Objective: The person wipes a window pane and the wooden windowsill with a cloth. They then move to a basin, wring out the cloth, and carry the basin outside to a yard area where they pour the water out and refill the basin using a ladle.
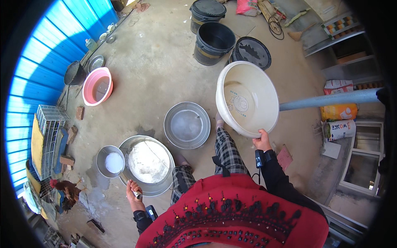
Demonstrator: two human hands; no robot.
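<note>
My left hand (pixel 134 192) grips the handle of a metal ladle (pixel 102 161), whose round bowl reaches out to the left, beside the rim of a large metal basin (pixel 167 183). What the ladle's bowl contains is hard to tell through the glare. Bright reflection fills the bottom of that large basin. With my right hand (pixel 262 141) I hold the near rim of a big white plastic basin (pixel 248 96), tilted, with a printed drawing and a brownish stain on its inside. A second, smaller metal basin (pixel 187 125) stands on the ground between the two.
Black lidded buckets (pixel 207 8) and an uncovered black bucket (pixel 214 46) stand ahead. At left are a pink basin (pixel 107 73) of brownish liquid, bricks (pixel 72 135), a wire cage (pixel 51 136) and a brown hen (pixel 69 192). A blue-grey pole (pixel 328 99) crosses at right.
</note>
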